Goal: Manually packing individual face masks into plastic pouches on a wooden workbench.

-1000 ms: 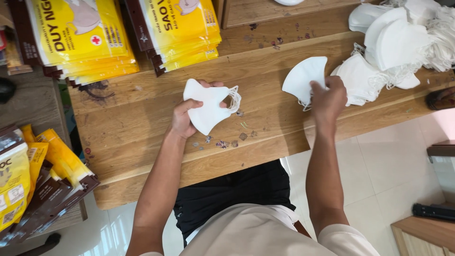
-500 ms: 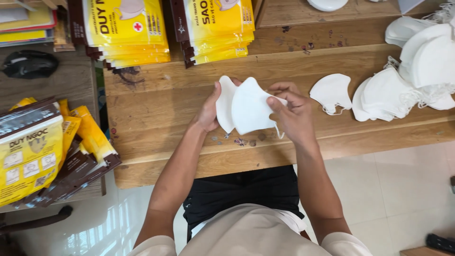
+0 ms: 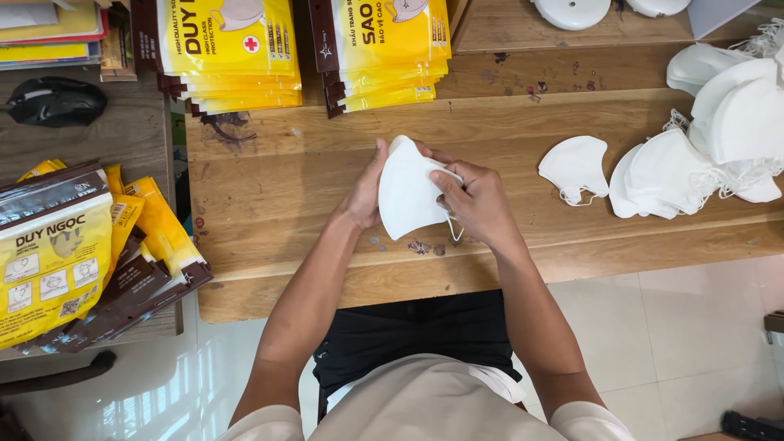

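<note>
Both hands meet over the middle of the wooden tabletop (image 3: 269,204), holding a stack of folded white face masks (image 3: 408,194) upright between them. The left hand (image 3: 367,192) grips the stack's left edge, its fingers closed around the back where I can't see them, thumb along the front. The right hand (image 3: 478,204) comes in from the right, its fingers (image 3: 445,184) pressed flat against the front of the masks, pinching them, with a thin ear loop hanging just below. To the right a single white mask (image 3: 576,167) lies alone, and beyond it, at the right edge, sits a loose pile of masks (image 3: 719,147). At the far side are two stacks of yellow packets (image 3: 237,57); more yellow packets (image 3: 65,253) fan out on the left, near a black computer mouse (image 3: 55,100).
</note>
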